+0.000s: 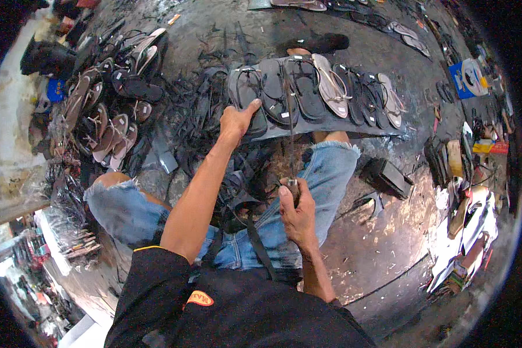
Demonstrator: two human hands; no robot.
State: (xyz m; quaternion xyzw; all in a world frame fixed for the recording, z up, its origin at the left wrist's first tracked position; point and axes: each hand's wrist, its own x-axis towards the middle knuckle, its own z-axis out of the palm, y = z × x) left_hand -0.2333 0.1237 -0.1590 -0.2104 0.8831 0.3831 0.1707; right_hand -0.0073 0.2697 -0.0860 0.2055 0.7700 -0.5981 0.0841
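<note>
A row of thong sandals, mostly black, lies on a dark sheet [325,129] in front of my knees. At the left end of the row my left hand [236,123] is closed on the edge of a black sandal [246,87], its thumb on top; the fingers beneath are partly hidden. Between my thighs my right hand [298,211] is wrapped round the handle of a long thin-bladed tool [292,145]. Its narrow dark shaft points away from me and passes over the row; its exact kind is unclear. A beige sandal [330,87] lies right of the shaft.
Loose sandals [113,130] are heaped at the left, beside a tangle of black straps [197,98]. A black block [387,178] stands right of my knee. Farther right are a blue box [468,78] and scattered materials. More sandals [409,37] lie at the far right.
</note>
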